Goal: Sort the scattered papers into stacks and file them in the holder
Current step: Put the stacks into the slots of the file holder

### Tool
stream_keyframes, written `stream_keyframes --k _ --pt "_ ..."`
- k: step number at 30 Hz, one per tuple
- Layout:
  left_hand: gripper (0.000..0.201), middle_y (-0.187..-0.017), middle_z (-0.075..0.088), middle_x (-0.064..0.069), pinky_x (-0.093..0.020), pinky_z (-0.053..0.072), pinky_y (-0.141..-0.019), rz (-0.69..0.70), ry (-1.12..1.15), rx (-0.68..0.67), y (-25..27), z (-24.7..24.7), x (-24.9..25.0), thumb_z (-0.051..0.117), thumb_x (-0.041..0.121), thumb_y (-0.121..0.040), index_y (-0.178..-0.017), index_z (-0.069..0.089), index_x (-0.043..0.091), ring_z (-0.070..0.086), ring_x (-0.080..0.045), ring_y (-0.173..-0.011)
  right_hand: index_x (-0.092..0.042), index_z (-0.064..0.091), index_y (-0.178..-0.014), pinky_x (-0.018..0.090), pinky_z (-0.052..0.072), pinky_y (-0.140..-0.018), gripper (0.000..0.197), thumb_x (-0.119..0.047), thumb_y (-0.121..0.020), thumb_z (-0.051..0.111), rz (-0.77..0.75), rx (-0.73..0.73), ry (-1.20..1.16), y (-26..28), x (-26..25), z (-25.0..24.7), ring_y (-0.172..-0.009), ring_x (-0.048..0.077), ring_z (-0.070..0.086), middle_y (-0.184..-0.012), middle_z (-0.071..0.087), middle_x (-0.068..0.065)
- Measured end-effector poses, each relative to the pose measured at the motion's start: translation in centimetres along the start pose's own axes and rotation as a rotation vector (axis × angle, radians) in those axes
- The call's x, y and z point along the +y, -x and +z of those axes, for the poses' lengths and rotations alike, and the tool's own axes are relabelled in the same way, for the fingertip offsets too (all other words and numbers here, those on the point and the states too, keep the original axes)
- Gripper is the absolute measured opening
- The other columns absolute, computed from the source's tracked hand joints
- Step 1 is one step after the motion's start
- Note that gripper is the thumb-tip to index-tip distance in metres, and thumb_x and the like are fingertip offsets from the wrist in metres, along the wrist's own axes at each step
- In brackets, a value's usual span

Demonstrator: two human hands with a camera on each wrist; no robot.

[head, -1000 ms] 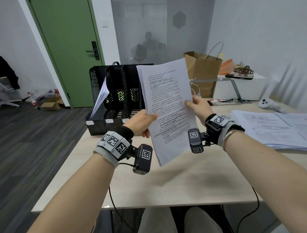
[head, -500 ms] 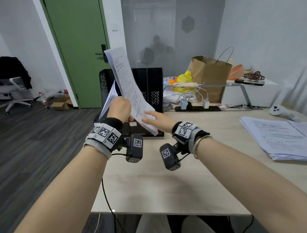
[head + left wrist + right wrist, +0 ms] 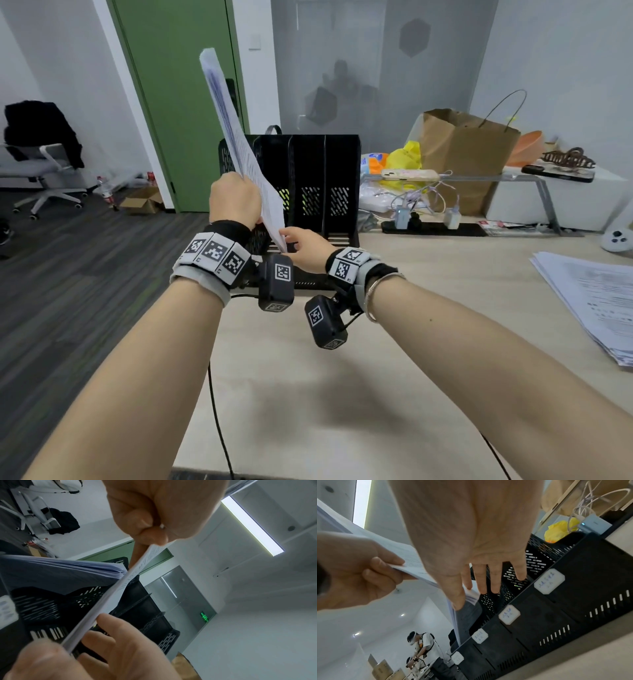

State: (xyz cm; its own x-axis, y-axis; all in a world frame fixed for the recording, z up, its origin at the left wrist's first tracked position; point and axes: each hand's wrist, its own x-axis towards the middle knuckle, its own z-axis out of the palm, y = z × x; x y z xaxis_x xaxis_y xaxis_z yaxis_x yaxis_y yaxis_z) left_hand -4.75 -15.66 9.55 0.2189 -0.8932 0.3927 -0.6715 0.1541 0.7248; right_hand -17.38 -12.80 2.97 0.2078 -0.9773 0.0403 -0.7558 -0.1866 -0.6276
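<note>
Left hand [image 3: 233,200] grips the sheaf [image 3: 239,150], held edge-on above the black holder [image 3: 322,178]. Right hand [image 3: 303,248], fingers straight, steadies its lower corner. Holder's leftmost slot already has papers [image 3: 60,568]; remaining stack [image 3: 596,298] lies on desk [image 3: 342,394], right.

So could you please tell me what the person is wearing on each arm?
Both arms are bare, sleeveless. Each wrist has a black cuff, a grey band with black-and-white square markers, and a small black camera with a cable. The right wrist also has a thin silver bangle.
</note>
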Motion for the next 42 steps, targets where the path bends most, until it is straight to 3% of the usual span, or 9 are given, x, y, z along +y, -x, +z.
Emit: stream_keyframes --k 5,8,13,19,24,27,33,37,42 --pt "0.034 -0.115 0.056 -0.029 -0.038 0.039 -0.082 0.087 -0.15 0.035 -2.1 1.8 -0.3 0.032 0.014 -0.1 -0.107 0.053 -0.011 0.053 -0.04 -0.107 -0.01 0.051 -0.131 0.029 0.04 -0.098 0.045 -0.021 -0.089 0.063 -0.058 0.002 -0.015 -2.8 1.0 0.3 -0.122 0.022 0.051 -0.133 0.055 0.006" --pt "0.029 -0.111 0.058 -0.027 -0.038 0.039 -0.076 0.116 -0.212 0.024 -3.0 3.3 -0.5 0.034 0.015 -0.099 -0.104 0.052 -0.007 0.055 -0.041 -0.102 -0.016 0.045 -0.137 0.031 0.038 -0.101 0.052 -0.028 -0.089 0.062 -0.066 -0.047 0.007 -4.0 1.1 0.4 -0.125 0.02 0.048 -0.137 0.052 0.003" --pt "0.021 -0.105 0.061 -0.023 -0.038 0.037 -0.069 0.152 -0.377 -0.018 -4.0 5.7 -1.9 0.036 0.013 -0.097 -0.101 0.052 -0.001 0.058 -0.042 -0.097 -0.019 0.038 -0.141 0.048 0.032 -0.109 0.061 -0.032 -0.087 0.062 -0.022 -0.081 0.049 -5.9 2.0 0.8 -0.129 0.024 0.045 -0.14 0.049 0.003" --pt "0.023 -0.111 0.06 -0.021 -0.039 0.042 -0.074 0.155 -0.491 -0.118 -4.4 8.4 -3.8 0.037 0.014 -0.096 -0.111 0.051 0.002 0.058 -0.039 -0.104 -0.011 0.035 -0.145 0.033 0.033 -0.111 0.066 -0.021 -0.086 0.063 -0.016 -0.067 -0.002 -6.6 4.3 0.2 -0.135 0.021 0.039 -0.145 0.043 0.006" --pt "0.022 -0.1 0.064 -0.017 -0.04 0.047 -0.074 0.152 -0.445 -0.211 -3.6 10.4 -5.1 0.041 0.021 -0.096 -0.107 0.053 0.005 0.062 -0.037 -0.093 -0.007 0.043 -0.139 0.023 0.031 -0.105 0.055 -0.01 -0.086 0.06 -0.044 0.057 -0.102 -6.3 5.4 -0.4 -0.132 0.018 0.043 -0.141 0.048 0.008" --pt "0.028 -0.092 0.066 -0.012 -0.037 0.048 -0.067 0.132 -0.444 -0.266 -3.2 10.9 -5.7 0.041 0.029 -0.095 -0.099 0.058 0.008 0.063 -0.034 -0.082 -0.009 0.042 -0.139 0.025 0.033 -0.106 0.056 -0.012 -0.086 0.061 -0.046 0.095 -0.12 -6.1 6.0 -0.7 -0.131 0.017 0.043 -0.14 0.049 0.007" --pt "0.029 -0.106 0.062 -0.019 -0.037 0.041 -0.071 0.077 -0.552 -0.293 -2.0 9.5 -5.4 0.05 0.024 -0.089 -0.109 0.054 0.003 0.06 -0.039 -0.098 -0.011 0.04 -0.14 0.027 0.033 -0.108 0.057 -0.014 -0.087 0.061 -0.051 0.132 -0.16 -4.6 6.6 -1.3 -0.132 0.016 0.042 -0.142 0.046 0.006" --pt "0.03 -0.104 0.061 -0.015 -0.039 0.046 -0.074 0.139 -0.42 -0.236 -1.0 8.8 -3.6 0.054 0.026 -0.084 -0.107 0.053 0.006 0.059 -0.036 -0.094 -0.015 0.042 -0.139 0.026 0.035 -0.105 0.055 -0.013 -0.087 0.06 -0.03 0.196 -0.178 -2.7 6.9 -2.2 -0.132 0.016 0.042 -0.14 0.047 0.005" --pt "0.044 -0.129 0.047 -0.008 -0.038 0.043 -0.079 0.27 -0.231 -0.116 2.4 8.2 -0.3 0.056 0.025 -0.086 -0.127 0.044 0.012 0.056 -0.032 -0.105 -0.013 0.044 -0.137 0.028 0.032 -0.106 0.053 -0.011 -0.087 0.06 -0.009 0.279 -0.168 1.2 7.7 -3.9 -0.133 0.018 0.04 -0.141 0.047 0.007"
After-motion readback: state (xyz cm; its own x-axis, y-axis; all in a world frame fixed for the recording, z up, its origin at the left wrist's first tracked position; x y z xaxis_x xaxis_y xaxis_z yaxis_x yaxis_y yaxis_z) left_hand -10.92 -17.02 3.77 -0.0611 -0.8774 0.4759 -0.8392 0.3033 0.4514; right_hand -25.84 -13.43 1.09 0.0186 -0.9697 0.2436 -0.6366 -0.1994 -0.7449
